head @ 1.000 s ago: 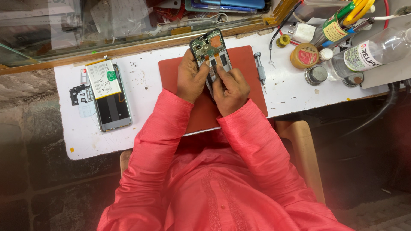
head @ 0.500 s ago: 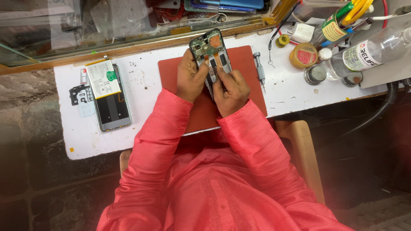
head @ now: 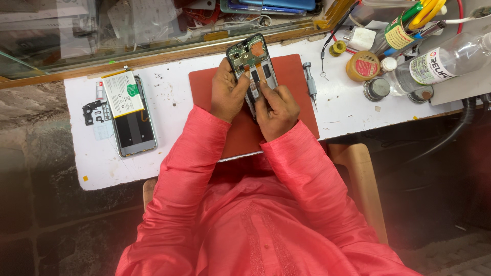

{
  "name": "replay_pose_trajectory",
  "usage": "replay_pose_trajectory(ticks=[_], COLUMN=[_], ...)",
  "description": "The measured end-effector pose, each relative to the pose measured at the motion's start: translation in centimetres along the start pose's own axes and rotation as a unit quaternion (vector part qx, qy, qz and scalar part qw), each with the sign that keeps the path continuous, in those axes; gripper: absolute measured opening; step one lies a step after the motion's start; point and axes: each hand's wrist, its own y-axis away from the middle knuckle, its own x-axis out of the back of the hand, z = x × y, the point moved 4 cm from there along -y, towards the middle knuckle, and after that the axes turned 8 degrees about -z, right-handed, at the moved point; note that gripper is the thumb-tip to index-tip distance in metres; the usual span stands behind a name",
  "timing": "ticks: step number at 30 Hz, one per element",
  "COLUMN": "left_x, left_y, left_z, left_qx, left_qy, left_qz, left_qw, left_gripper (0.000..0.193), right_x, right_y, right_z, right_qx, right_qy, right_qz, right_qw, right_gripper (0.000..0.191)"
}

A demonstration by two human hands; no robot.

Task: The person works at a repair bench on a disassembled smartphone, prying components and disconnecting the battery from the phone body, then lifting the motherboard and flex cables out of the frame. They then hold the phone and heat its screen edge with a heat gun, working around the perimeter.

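An opened phone with its back cover off, its green circuit board and orange flex cables showing, is held tilted over a red work mat. My left hand grips the phone's left edge. My right hand holds its lower right side, with the fingertips pressing on the inner parts near the middle. The lower end of the phone is hidden behind both hands. Pink sleeves cover both arms.
On the white bench lie a phone back cover with a battery on it and small black parts at left. A screwdriver, round tins, a clear bottle and a black hose sit at right.
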Motion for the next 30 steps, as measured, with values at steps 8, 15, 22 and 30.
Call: replay_pose_trajectory(ticks=[8, 15, 22, 30], left_x=[-0.3, -0.3, -0.2, -0.2], left_y=[0.0, 0.0, -0.1, -0.2], left_z=[0.8, 1.1, 0.7, 0.9], left_qx=[0.020, 0.020, 0.009, 0.005], left_qy=[-0.009, -0.009, -0.002, -0.015], left_qz=[-0.002, -0.008, -0.002, -0.003], left_qw=[1.000, 1.000, 1.000, 1.000], left_gripper=[0.026, 0.027, 0.028, 0.027], right_x=[0.1, 0.2, 0.2, 0.3], right_y=[0.1, 0.2, 0.4, 0.7], right_z=[-0.2, -0.2, 0.0, 0.1], right_qx=[-0.002, -0.003, 0.002, 0.005], right_qy=[0.009, 0.011, 0.009, 0.020], right_qz=[-0.003, -0.006, -0.008, -0.015], right_qw=[1.000, 1.000, 1.000, 1.000], right_gripper=[0.027, 0.026, 0.027, 0.028])
